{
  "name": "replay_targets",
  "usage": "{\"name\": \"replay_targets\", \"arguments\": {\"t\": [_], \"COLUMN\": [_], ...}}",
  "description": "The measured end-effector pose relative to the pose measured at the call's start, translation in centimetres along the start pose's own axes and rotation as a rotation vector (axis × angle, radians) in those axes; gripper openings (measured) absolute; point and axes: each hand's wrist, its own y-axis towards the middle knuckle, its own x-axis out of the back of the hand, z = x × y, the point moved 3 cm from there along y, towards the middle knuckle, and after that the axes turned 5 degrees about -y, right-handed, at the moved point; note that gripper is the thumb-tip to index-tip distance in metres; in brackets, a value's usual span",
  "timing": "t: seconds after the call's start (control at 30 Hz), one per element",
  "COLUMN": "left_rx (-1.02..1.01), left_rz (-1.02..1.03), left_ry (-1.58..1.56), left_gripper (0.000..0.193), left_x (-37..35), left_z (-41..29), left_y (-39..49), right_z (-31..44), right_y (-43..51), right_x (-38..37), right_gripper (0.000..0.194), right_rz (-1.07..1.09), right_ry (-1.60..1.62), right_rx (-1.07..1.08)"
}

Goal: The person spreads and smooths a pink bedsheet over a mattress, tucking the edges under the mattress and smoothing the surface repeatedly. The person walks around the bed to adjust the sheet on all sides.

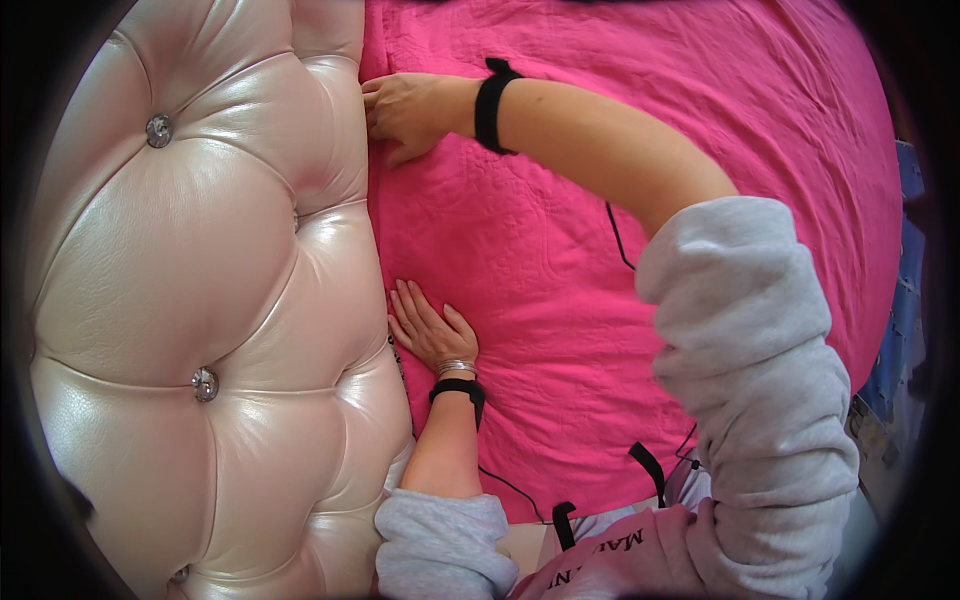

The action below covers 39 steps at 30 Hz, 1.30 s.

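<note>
A bright pink bed sheet (555, 315) covers the mattress beside a tufted, pearly leather-like headboard (165, 247). My left hand (433, 330) lies flat on the sheet's edge near the headboard, palm down, fingers slightly apart; it wears silver bangles and a black wrist strap. Farther up, my right hand (405, 112) reaches to the seam between sheet and headboard. Its fingertips are partly hidden at that seam, so whether they pinch the fabric cannot be told. The sheet is wrinkled towards the right and smoother near the headboard.
Crystal-like buttons (205, 384) stud the headboard. A strip of patterned fabric (397, 364) shows between sheet and headboard by my left hand. Thin black cables (619, 236) run near both arms. Black straps (649, 469) hang at my waist. Blue material (900, 300) shows beyond the bed at right.
</note>
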Motion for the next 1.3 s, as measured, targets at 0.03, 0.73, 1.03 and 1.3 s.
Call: {"name": "replay_targets", "arguments": {"t": [0.03, 0.73, 1.03, 1.3], "left_rx": [0.018, -0.005, 0.018, 0.018], "left_rz": [0.017, -0.016, -0.013, -0.017], "left_ry": [-0.001, -0.018, -0.042, -0.022], "left_gripper": [0.057, 0.056, 0.056, 0.054], "left_x": [0.0, -0.2, -0.1, -0.3], "left_z": [0.1, 0.3, 0.4, 0.5], "left_y": [-0.1, -0.2, 0.0, -0.3], "right_z": [-0.4, 0.3, 8.6, 9.0], "right_y": [-0.2, 1.9, -4.9, -1.2], "right_x": [1.0, -2.2, 1.2, -4.5], "right_gripper": [0.054, 0.045, 0.068, 0.079], "right_rz": [-0.036, -0.17, -0.52, -0.254], "right_ry": [0.055, -0.243, 0.111, -0.041], "right_rx": [-0.02, -0.218, -0.613, -0.577]}}
